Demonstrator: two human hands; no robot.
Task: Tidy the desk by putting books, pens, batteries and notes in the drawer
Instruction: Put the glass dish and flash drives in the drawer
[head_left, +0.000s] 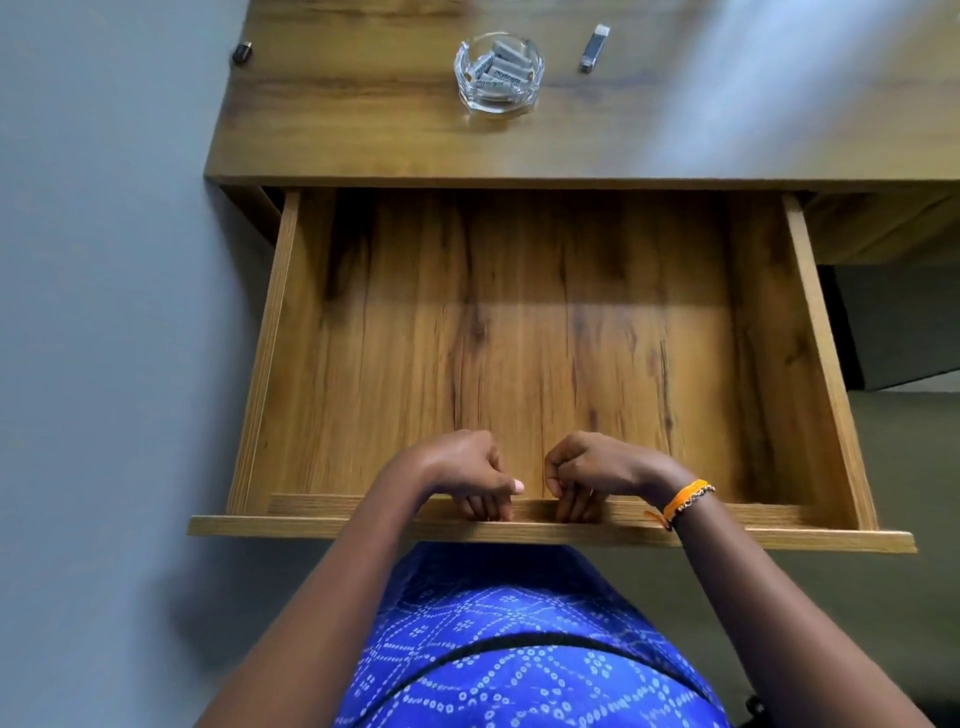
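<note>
on the drawer (519, 332) front, both hands (524, 478) curled

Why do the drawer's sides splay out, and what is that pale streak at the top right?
Head view: the wide-angle lens bends straight lines, so the drawer seems to fan out toward the person. Head view: the pale streak is glare or light washing across the desk top, softening the wood grain there. Head view: the far half of the drawer floor lies in the desk's shadow.

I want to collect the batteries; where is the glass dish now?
Head view: the glass dish stands on the desk top, behind the open drawer, left of a single battery.
</note>
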